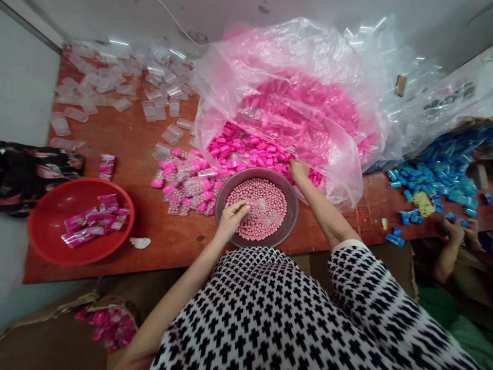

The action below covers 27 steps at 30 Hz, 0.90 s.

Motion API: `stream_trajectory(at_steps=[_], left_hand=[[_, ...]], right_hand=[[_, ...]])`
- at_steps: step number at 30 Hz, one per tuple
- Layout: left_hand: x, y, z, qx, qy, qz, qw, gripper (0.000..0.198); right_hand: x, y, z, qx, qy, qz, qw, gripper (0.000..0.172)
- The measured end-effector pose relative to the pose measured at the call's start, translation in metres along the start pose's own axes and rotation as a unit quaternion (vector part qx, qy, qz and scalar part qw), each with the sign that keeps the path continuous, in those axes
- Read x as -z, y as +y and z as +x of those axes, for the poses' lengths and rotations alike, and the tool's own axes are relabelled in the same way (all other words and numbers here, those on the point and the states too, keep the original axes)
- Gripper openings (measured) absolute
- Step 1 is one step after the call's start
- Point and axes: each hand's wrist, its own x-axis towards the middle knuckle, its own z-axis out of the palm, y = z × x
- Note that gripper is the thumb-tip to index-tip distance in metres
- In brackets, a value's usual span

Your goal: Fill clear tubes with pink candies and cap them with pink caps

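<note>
1. Reddish-brown table (173,241) is standing against a pale wall (146,20), and the person is working at its near edge.
2. Left hand (231,218) is pinching a small transparent container (257,205), thumb and fingers nearly meeting, above the bowl.
3. This container is looking very light, smooth and thin, so probably it can slip, or crack under strong pressure; I am judging the side walls, near one end, as the best place to hold.
4. Under it, the grey bowl (292,213) is holding many round pink beads (256,232), which should roll easily.
5. Well to the left, a red basin (44,226) is containing several pink packets (94,221).
6. Beside the bowl, bead-filled containers (188,180) with pink tops are lying in a heap.
7. Right hand (298,170) is touching the pink caps (252,146); its fingertips are hiding there, so I cannot tell their opening or grip.
8. Behind, a large plastic bag (300,51) is covering many more pink pieces, and at far left loose transparent containers (103,77) are lying scattered.
</note>
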Motion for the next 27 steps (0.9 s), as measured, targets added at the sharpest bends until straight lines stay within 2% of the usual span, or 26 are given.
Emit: stream_trajectory(at_steps=[3,6,9,12,14,17,19,21,23,25,27], left_hand=[[0.002,0.002,0.0,0.007,0.021,-0.019,1.0,0.049],[0.002,0.005,0.002,-0.001,0.035,-0.038,0.999,0.049],[-0.004,0.01,0.005,-0.021,0.029,-0.054,0.998,0.048],[-0.018,0.019,0.009,-0.061,0.0,-0.042,0.997,0.045],[-0.029,0.027,0.011,-0.095,-0.029,-0.027,0.995,0.044],[-0.047,0.035,0.012,-0.129,-0.07,-0.032,0.989,0.045],[-0.056,0.037,0.01,-0.127,-0.095,-0.048,0.986,0.045],[-0.062,0.035,0.006,-0.119,-0.108,-0.059,0.985,0.043],[-0.064,0.032,0.002,-0.117,-0.108,-0.06,0.985,0.042],[-0.062,0.03,-0.002,-0.124,-0.101,-0.049,0.986,0.041],[-0.057,0.03,-0.006,-0.145,-0.082,-0.004,0.986,0.039]], right_hand=[[0.0,-0.005,0.01,-0.017,-0.014,0.006,1.0,0.035],[0.007,0.005,0.007,-0.026,-0.017,0.042,0.999,0.034],[0.015,0.021,-0.012,0.008,0.023,0.094,0.995,0.03],[0.026,0.029,-0.045,0.069,0.092,0.164,0.98,0.031],[0.037,0.026,-0.07,0.132,0.118,0.215,0.96,0.03],[0.054,0.011,-0.104,0.243,0.084,0.305,0.917,0.027],[0.061,-0.002,-0.121,0.287,0.064,0.378,0.878,0.026],[0.06,-0.014,-0.131,0.298,0.064,0.457,0.835,0.026],[0.054,-0.022,-0.138,0.282,0.05,0.522,0.804,0.027],[0.046,-0.026,-0.141,0.248,0.034,0.556,0.793,0.028],[0.043,-0.027,-0.145,0.232,0.061,0.546,0.803,0.029]])
